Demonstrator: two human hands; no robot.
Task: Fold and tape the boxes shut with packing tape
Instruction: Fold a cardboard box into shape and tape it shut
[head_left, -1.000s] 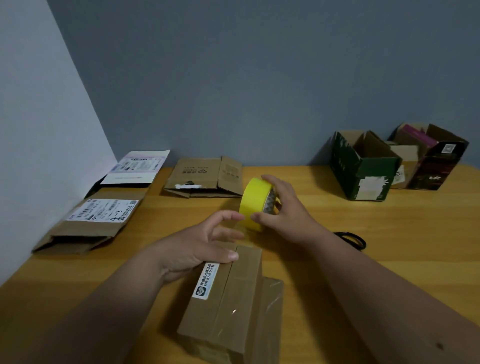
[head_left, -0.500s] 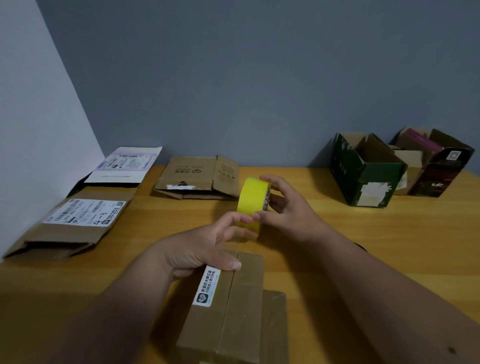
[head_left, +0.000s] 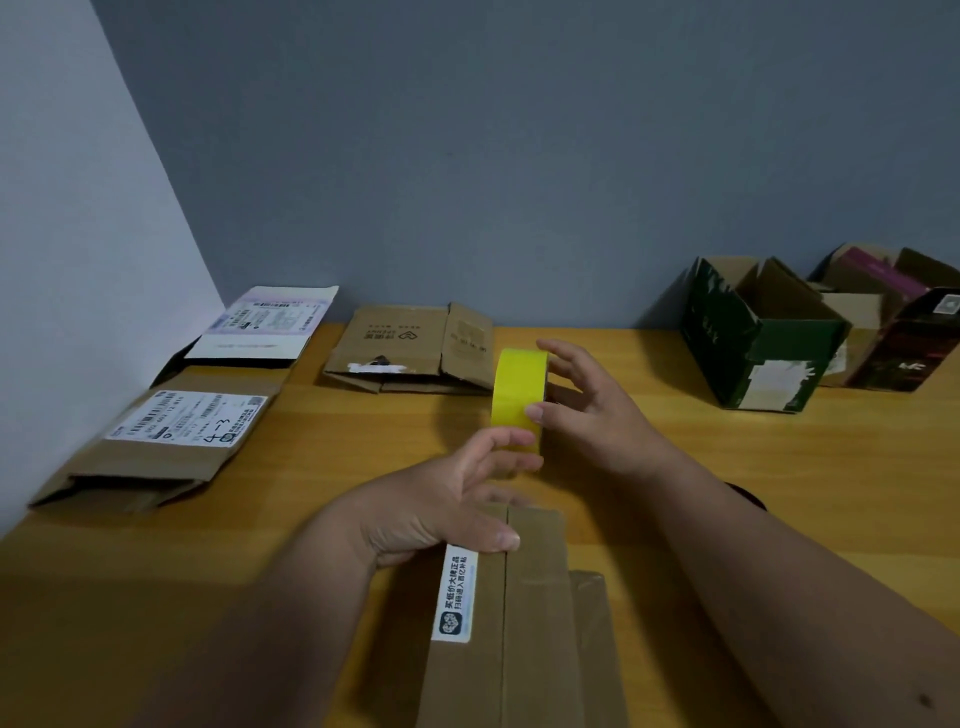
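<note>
A brown cardboard box with closed top flaps and a white sticker lies in front of me on the wooden table. My right hand grips a yellow roll of packing tape, held upright above the box's far end. My left hand rests its thumb on the box's top by the centre seam, while its fingertips touch the lower edge of the roll. Whether a strip of tape is pulled out is hidden by the fingers.
Flattened boxes lie at the left: one with a shipping label, a white one, and a brown one at the back. A dark green open box and a dark box stand at the back right. A black object peeks from behind my right forearm.
My left hand's fingers have moved up to the roll's lower edge. The roll has turned more edge-on, and the view has shifted closer to the box.
</note>
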